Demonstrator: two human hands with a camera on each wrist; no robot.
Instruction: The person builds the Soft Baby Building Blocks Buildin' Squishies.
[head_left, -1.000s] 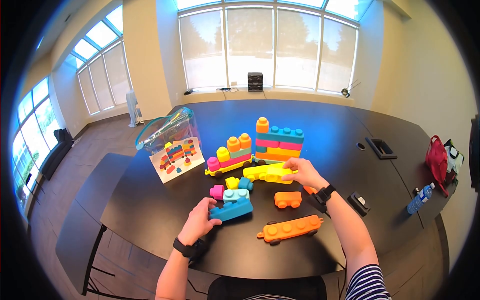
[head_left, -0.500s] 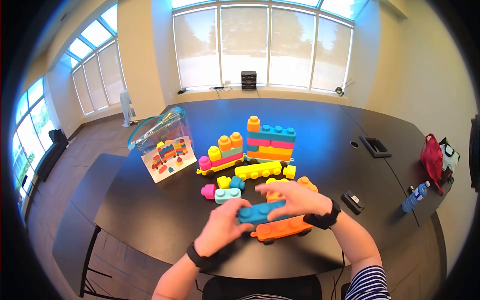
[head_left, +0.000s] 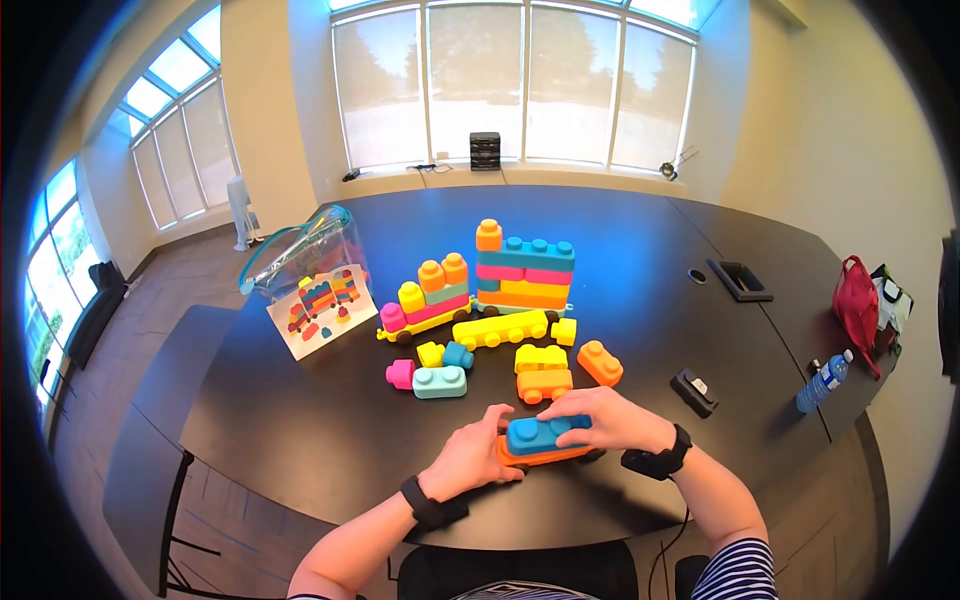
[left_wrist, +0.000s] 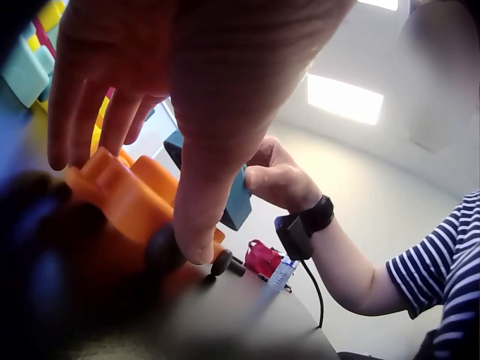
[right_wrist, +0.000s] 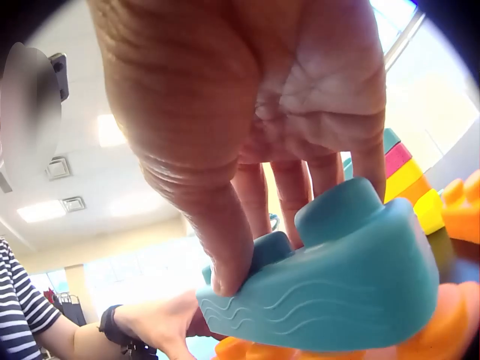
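Observation:
My right hand (head_left: 612, 420) pinches a long blue toy block (head_left: 530, 435) from above, thumb on its near side and fingers on its far side. The block, with wavy lines moulded on its side (right_wrist: 337, 292), lies over the orange wheeled train base (head_left: 550, 460). Some orange studs show beneath it in the right wrist view. My left hand (head_left: 465, 460) holds the left end of that base. In the left wrist view, the thumb is by a dark wheel (left_wrist: 163, 247) and the fingers reach along the far side of the orange base (left_wrist: 135, 199).
Beyond the hands lie a yellow base (head_left: 500, 328), an orange block (head_left: 545, 384), another orange block (head_left: 600, 363) and a light teal block (head_left: 440, 381). Two built train cars (head_left: 525, 275) stand behind, with a picture card (head_left: 322, 310) leaning by a clear bag. A water bottle (head_left: 825, 380) stands right.
The right hand has left the yellow base, come down to the blue block and taken it. The blue block moved right over the orange base, and the left hand shifted to that base's end.

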